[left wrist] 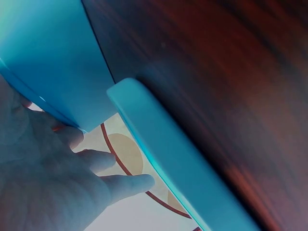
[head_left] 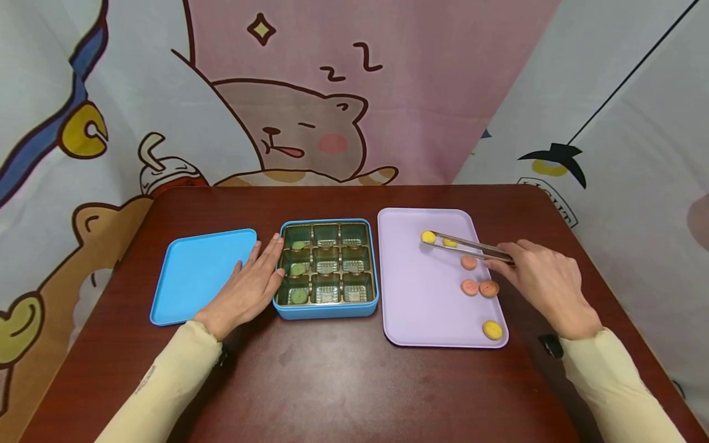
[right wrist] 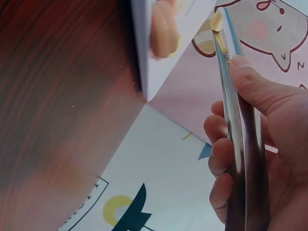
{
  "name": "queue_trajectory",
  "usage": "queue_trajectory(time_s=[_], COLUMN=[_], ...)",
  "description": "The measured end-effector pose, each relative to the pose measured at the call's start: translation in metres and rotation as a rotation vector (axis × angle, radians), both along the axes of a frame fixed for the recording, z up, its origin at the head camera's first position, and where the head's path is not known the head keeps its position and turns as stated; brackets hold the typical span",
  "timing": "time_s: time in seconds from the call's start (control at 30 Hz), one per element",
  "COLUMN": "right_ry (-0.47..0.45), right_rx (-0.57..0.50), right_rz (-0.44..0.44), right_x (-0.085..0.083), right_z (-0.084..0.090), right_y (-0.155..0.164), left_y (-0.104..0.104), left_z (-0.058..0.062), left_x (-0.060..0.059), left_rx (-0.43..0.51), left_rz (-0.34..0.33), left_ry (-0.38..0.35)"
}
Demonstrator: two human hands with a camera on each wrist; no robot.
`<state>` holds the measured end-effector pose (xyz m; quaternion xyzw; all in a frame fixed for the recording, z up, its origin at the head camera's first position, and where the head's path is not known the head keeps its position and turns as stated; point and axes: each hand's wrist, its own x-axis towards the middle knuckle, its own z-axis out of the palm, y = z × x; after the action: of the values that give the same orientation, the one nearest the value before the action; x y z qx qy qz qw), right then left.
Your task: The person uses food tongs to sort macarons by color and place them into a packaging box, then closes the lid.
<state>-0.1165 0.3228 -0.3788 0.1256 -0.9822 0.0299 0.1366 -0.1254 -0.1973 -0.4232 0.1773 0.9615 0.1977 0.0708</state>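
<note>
On purple flat tray (head_left: 421,295): right hand (head_left: 545,283) squeezing shiny metal tongs (head_left: 471,247) around small round yellow cookie (head_left: 428,237). Left hand (head_left: 249,286) flat, steadying blue nine-slot box (head_left: 327,311). Next: lift gently, drop into empty slot.

Metal tongs (head_left: 471,247) lie almost level above the lilac tray (head_left: 421,307), tips pinching a round yellow cookie (head_left: 428,237) at its far end. The blue nine-compartment tin (head_left: 327,311) stands open just left of the tray, green cookies (head_left: 298,269) filling its left column.

Left hand (left wrist: 43,178) rests open beside the blue box (left wrist: 163,159) on the table (left wrist: 231,72)
</note>
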Motion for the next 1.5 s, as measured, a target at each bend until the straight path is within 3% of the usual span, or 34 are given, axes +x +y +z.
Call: queue_trajectory(time_s=[0.47,0.83,1.23,1.5], right_ry=[0.109,0.105,0.168,0.247], right_rx=[-0.021,-0.021,-0.053,-0.042], right_rz=[0.089,0.112,0.163,0.259], right_x=[0.019,0.031,0.036,0.036], right_z=[0.006,0.014,0.017,0.018], right_y=[-0.015,-0.029,-0.049,-0.066], left_y=[0.000,0.000,0.001,0.001], left_z=[0.001,0.001,0.001,0.000], left_x=[-0.001,-0.001,-0.001,-0.001], left_rx=[0.001,0.001,0.003,-0.008], left_rz=[0.003,0.001,0.005,0.010], left_ry=[-0.002,0.000,0.003,0.013])
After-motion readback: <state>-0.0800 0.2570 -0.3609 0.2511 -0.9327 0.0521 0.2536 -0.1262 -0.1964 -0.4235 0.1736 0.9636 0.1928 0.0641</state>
